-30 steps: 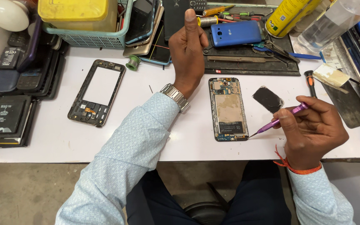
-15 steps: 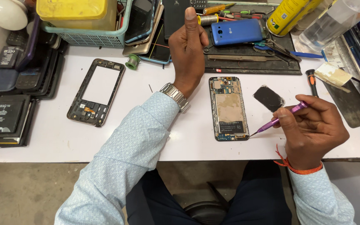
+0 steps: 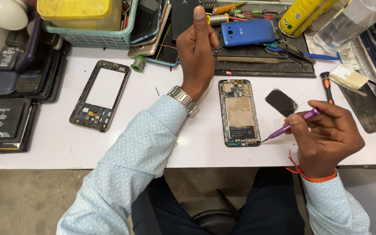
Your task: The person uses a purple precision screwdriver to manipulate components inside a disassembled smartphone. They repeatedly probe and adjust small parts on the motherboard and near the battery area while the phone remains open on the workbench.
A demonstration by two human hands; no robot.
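Observation:
An opened phone (image 3: 239, 112) lies face down on the white table (image 3: 57, 143), its circuit boards and metal plate bare. My right hand (image 3: 327, 138) grips a purple screwdriver (image 3: 293, 124); its tip touches the phone's lower right corner. My left hand (image 3: 196, 48), with a metal watch (image 3: 182, 100) on the wrist, reaches to the black mat (image 3: 262, 69) at the back. Its fingers are curled and the thumb points up; whatever lies under them is hidden. A black oval part (image 3: 280, 102) rests right of the phone.
A phone frame (image 3: 101, 95) lies at the left, near a small solder spool (image 3: 138, 63). A blue phone (image 3: 248, 32), tools, a yellow can (image 3: 301, 15) and a teal basket (image 3: 96, 26) line the back. Batteries and phones (image 3: 9, 117) are stacked at the left edge.

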